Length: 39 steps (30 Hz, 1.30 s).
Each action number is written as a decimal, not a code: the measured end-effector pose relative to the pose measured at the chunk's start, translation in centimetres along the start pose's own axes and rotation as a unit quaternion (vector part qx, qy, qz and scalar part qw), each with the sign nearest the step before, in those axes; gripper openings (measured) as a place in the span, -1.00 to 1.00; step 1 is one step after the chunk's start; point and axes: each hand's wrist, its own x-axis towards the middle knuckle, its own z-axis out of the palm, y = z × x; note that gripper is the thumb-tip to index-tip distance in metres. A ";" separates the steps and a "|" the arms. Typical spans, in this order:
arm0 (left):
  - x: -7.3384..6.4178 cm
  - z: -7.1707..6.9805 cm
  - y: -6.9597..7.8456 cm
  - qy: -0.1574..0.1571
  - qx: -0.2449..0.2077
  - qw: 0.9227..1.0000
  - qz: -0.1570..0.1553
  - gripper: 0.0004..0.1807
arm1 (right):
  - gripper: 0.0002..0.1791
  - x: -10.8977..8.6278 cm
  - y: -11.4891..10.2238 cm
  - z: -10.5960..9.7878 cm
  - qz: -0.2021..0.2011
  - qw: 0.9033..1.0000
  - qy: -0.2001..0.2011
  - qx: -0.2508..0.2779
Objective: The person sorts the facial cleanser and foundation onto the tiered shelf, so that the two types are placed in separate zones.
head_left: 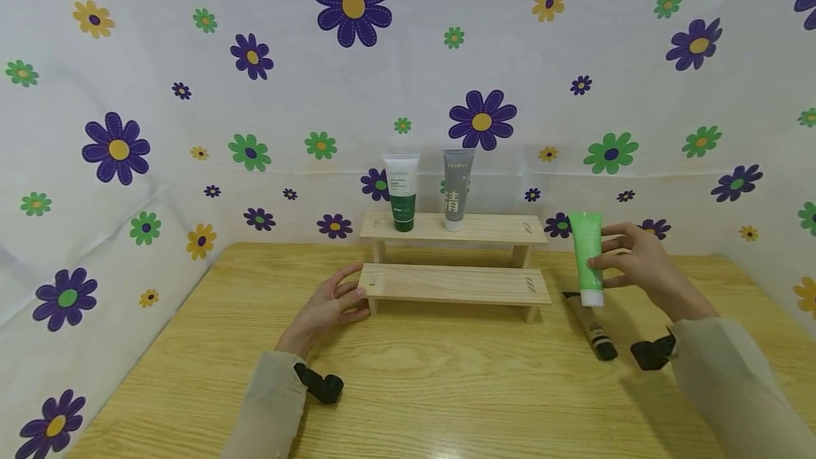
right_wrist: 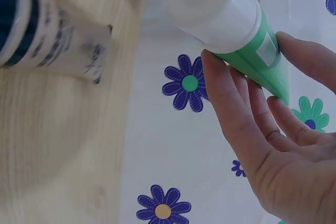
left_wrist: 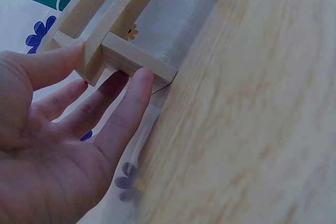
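Observation:
My right hand (head_left: pixel 644 268) holds a green squeeze tube (head_left: pixel 588 253) with its white cap pointing down, raised over the right side of the table. In the right wrist view the thumb and fingers (right_wrist: pixel 236 114) pinch the tube's green body just behind the white cap (right_wrist: pixel 210 9). A beige tube with a dark cap (head_left: pixel 589 328) lies on the table beneath it. My left hand (head_left: pixel 325 307) grips the left end of a two-step wooden rack (head_left: pixel 452 283). In the left wrist view its thumb (left_wrist: pixel 58 65) rests on the step's end, with fingertips against the leg (left_wrist: pixel 139 59).
On the rack's upper step stand a white and green tube (head_left: pixel 401 193) and a grey tube (head_left: pixel 457 190), both caps down. A wood-grain table (head_left: pixel 408 388) carries the rack. Behind it hangs a white cloth (head_left: pixel 274 112) printed with flowers.

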 end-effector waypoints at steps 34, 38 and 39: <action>-0.1 0.1 0.0 0.000 -0.005 1.000 0.002 -0.38 | -0.20 2.2 -5.1 2.3 -0.041 0.997 0.034 0.049; -0.1 0.1 0.1 0.004 -0.002 1.000 -0.002 -0.38 | -0.22 2.4 -5.5 2.7 -0.045 0.997 0.041 0.050; -0.1 0.1 0.1 0.005 -0.002 1.000 -0.002 -0.38 | -0.21 2.5 -5.6 2.8 -0.048 0.997 0.043 0.050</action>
